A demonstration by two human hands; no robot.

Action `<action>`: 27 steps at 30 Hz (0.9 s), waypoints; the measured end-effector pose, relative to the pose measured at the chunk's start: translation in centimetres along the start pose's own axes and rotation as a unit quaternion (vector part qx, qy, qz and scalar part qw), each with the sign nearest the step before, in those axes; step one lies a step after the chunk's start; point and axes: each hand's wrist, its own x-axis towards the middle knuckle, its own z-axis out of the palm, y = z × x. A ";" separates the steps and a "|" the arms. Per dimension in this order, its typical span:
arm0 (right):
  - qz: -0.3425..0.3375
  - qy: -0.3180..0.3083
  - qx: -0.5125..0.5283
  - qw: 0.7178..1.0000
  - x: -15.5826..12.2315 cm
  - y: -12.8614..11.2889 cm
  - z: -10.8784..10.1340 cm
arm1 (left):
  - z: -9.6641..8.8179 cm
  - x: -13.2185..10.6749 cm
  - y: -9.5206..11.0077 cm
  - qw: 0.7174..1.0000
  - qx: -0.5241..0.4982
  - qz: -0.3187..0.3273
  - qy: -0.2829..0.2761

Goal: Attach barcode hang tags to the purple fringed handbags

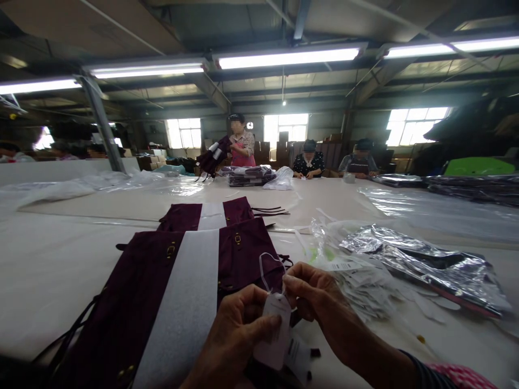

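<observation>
A white hang tag (279,329) is pinched between thumb and fingers of my left hand (239,329). My right hand (314,292) pinches the tag's thin white string (263,270), which loops up above the tag. Just left of both hands lies a dark purple bag-like item (117,286) with brass buckles and black straps, a white paper band (190,286) across it. Behind it is a similar purple item (184,216), also banded in white. Under my hands, a small clear packet with dark bits (302,354) is partly hidden.
Many loose white tags (365,286) lie in a heap to the right, beside a shiny plastic-wrapped package (421,265). Clear plastic sheeting (438,213) covers the table's right side. Across the table, one person (243,148) holds purple items; two others (308,162) sit working.
</observation>
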 end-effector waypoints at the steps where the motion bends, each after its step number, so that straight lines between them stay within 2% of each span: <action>1: 0.001 0.000 -0.001 1.000 0.0 0.0 0.1 | 0.0 0.0 0.1 1.000 0.002 -0.001 0.002; 6: 0.012 -0.007 -0.006 1.000 -0.1 -0.2 0.3 | 0.1 0.1 -0.1 1.000 -0.012 0.001 -0.015; 9: 0.028 -0.018 -0.003 0.999 -0.1 -0.1 0.2 | 0.1 0.0 -0.2 0.999 0.015 0.023 -0.020; 12: 0.017 -0.017 -0.004 1.000 -0.2 -0.2 0.1 | 0.3 -0.3 0.0 0.988 0.134 0.070 0.022; 16: -0.007 -0.012 -0.011 1.000 -0.5 -0.5 -0.1 | 0.3 -1.0 0.0 0.941 0.294 0.146 0.079; 17: -0.012 -0.012 -0.009 1.000 -0.6 -0.6 -0.2 | 0.2 -1.1 -0.2 0.919 0.332 0.192 0.093; 18: -0.017 -0.013 -0.005 1.000 -0.8 -0.7 -0.2 | 0.0 -1.2 -0.4 0.884 0.377 0.254 0.108; 19: -0.022 -0.014 -0.003 1.000 -1.0 -0.8 -0.2 | -0.1 -1.3 -0.6 0.837 0.423 0.326 0.122; 21: -0.033 -0.018 0.002 0.999 -1.4 -0.9 -0.3 | -0.4 -1.5 -0.9 0.715 0.504 0.464 0.144; 22: -0.036 -0.020 0.006 0.999 -1.6 -1.0 -0.3 | -0.5 -1.6 -1.0 0.654 0.535 0.513 0.152; 24: -0.033 -0.024 0.012 0.999 -2.1 -1.1 -0.3 | -0.6 -1.8 -0.9 0.563 0.579 0.567 0.164; 25: -0.032 -0.024 0.014 0.999 -2.3 -1.1 -0.4 | -0.6 -1.9 -0.8 0.532 0.594 0.579 0.168; 27: -0.030 -0.026 0.019 0.999 -2.7 -1.1 -0.5 | -0.6 -2.2 -0.7 0.495 0.617 0.588 0.169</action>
